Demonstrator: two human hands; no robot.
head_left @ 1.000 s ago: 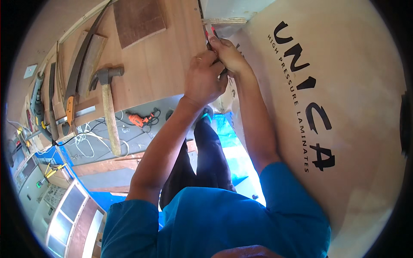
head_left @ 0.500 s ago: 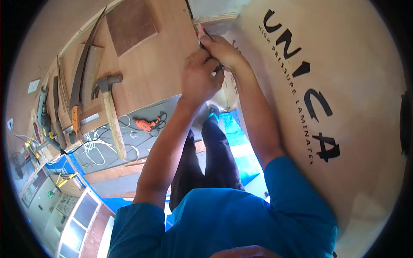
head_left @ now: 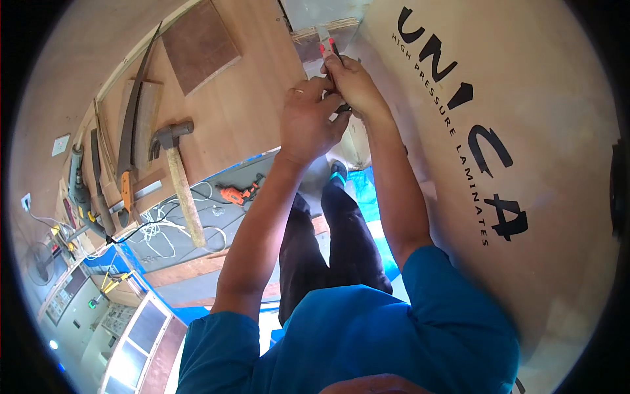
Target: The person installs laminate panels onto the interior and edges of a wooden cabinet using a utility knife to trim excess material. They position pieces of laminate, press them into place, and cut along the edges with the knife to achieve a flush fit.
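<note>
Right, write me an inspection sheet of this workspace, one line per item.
Surface: wooden top, loose brown board on it.
Job's things: bladed tool, red and black, tip near a wood edge.
Clutter: saw, teal power tool, hammer with handle jutting past the top; orange power tool on the floor.
Hands: right hand grips the bladed tool; left hand curled close by, hold unclear.
Cables: white cords tangled at left.
Surroundings: big printed board at right; wall socket far left.

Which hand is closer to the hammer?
The left. The left hand is to the right of the hammer; the right hand is farther right, around a red-and-black tool.
</note>
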